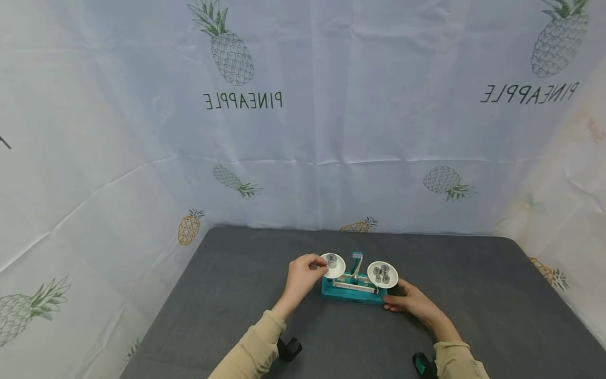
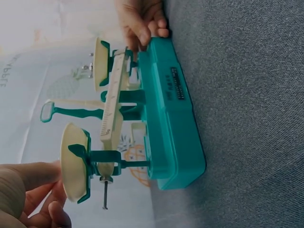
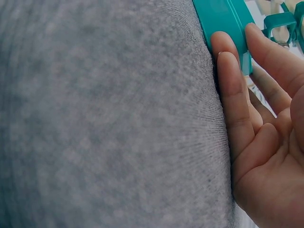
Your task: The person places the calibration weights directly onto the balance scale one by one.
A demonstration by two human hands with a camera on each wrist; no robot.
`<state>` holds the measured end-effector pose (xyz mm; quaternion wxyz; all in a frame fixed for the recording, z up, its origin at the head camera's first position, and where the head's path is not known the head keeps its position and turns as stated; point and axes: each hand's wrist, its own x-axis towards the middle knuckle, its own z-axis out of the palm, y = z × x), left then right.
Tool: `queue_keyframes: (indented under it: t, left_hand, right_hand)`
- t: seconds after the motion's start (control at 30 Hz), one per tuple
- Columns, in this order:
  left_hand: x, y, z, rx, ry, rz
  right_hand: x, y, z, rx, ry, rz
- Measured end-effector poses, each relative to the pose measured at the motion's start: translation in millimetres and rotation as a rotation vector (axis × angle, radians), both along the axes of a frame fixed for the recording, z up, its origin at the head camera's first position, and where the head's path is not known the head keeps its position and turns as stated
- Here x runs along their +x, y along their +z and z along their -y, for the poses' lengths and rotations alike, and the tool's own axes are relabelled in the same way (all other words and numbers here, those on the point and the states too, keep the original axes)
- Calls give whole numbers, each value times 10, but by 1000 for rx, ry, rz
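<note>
A teal balance scale (image 1: 355, 296) with two white pans stands on the dark table. One large metal weight (image 1: 332, 260) sits on the left pan (image 1: 339, 272). Several smaller metal weights (image 1: 385, 269) stand on the right pan (image 1: 393, 281). My left hand (image 1: 303, 275) has its thumb and fingertips together at the left pan's outer edge. Whether something small is pinched there is hidden; in the left wrist view the pan (image 2: 73, 164) covers the fingertips. My right hand (image 1: 416, 304) grips the right end of the base (image 3: 223, 21), with thumb and fingers around it.
The grey table top (image 1: 255, 258) extends on both sides of the scale. Behind it hangs a pale curtain (image 1: 293, 131) printed with pineapples. Black straps (image 1: 289, 349) show by both wrists, and beige sleeves (image 1: 255, 342) cover the forearms.
</note>
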<state>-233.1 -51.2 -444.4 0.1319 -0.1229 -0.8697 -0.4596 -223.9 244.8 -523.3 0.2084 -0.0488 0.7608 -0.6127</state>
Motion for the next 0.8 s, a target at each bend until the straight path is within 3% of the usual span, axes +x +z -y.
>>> queue_keyframes:
  t: [0.33,0.8]
  left_hand:
    - [-37,31,-32,19,-22,77]
    - [-48,20,-61,-3,-10,105]
  right_hand:
    - [-16,13,8,2,-1,-11]
    - [-29,14,-7,-6,3,-9]
